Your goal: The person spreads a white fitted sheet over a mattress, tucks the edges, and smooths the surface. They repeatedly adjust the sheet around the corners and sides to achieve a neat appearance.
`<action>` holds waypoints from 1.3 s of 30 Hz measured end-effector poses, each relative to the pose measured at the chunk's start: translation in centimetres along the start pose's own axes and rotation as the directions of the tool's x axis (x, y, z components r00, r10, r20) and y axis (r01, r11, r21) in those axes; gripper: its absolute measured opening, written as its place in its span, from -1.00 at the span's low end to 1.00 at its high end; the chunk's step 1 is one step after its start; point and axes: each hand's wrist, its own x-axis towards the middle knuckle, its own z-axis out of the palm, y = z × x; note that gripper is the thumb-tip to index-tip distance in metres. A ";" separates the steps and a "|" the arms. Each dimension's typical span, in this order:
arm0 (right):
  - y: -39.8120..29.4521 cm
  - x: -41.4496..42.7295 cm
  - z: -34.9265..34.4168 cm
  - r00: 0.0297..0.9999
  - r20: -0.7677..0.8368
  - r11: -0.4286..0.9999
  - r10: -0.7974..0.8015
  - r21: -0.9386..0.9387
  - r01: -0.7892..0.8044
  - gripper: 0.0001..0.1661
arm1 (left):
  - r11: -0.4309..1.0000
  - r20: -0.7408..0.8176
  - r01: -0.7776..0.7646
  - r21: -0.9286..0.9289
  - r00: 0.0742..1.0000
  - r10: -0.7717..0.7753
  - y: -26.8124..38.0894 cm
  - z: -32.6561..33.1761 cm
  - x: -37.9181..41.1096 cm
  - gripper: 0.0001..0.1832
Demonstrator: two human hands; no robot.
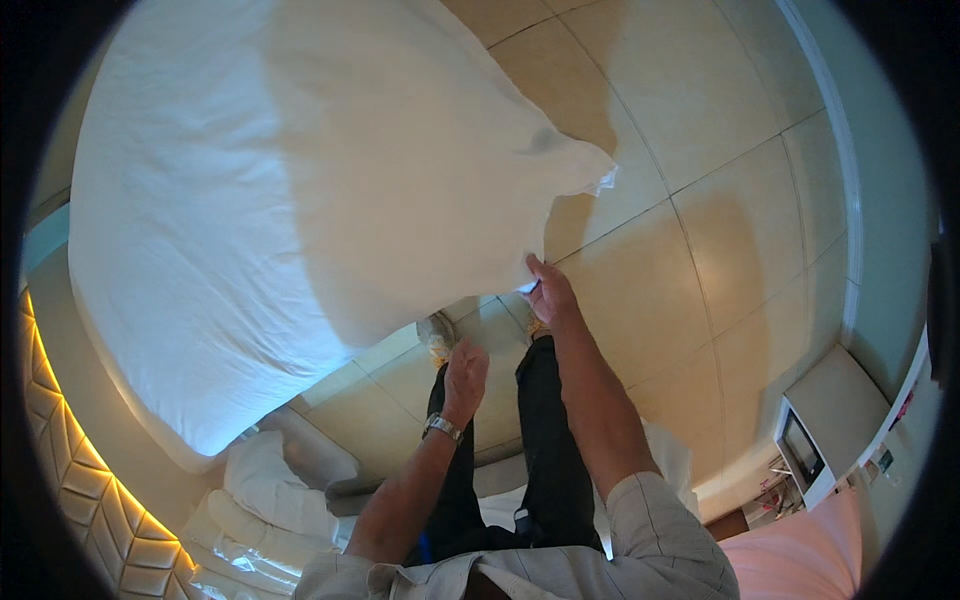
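Note:
A large white bed cover (390, 157), perhaps a duvet, fills the upper left and middle of the head view, partly in shadow. My right hand (551, 292) pinches its near right corner, the thumb on top of the cloth. Another corner of the cover sticks out over the floor beyond that hand. My left hand (466, 373), with a metal-banded wristwatch (443, 427) on the wrist, hangs above my legs just short of the cover's near edge. Its fingers look curled, and nothing shows in them; how far they are closed is unclear.
Beige floor tiles (720, 247) lie to the right and beneath my feet. White pillows (270, 487) are piled at the lower left, near a lit padded headboard (97, 487). A grey-topped white cabinet (836, 405) stands at the right wall, with pink fabric (799, 547) at the lower right.

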 end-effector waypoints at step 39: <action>-13.7 -22.8 7.0 0.826 -0.456 0.905 -0.332 -0.400 0.143 -0.55 | -0.047 -0.427 -0.497 -0.867 0.786 -0.448 -0.6 -15.3 -14.5 -0.53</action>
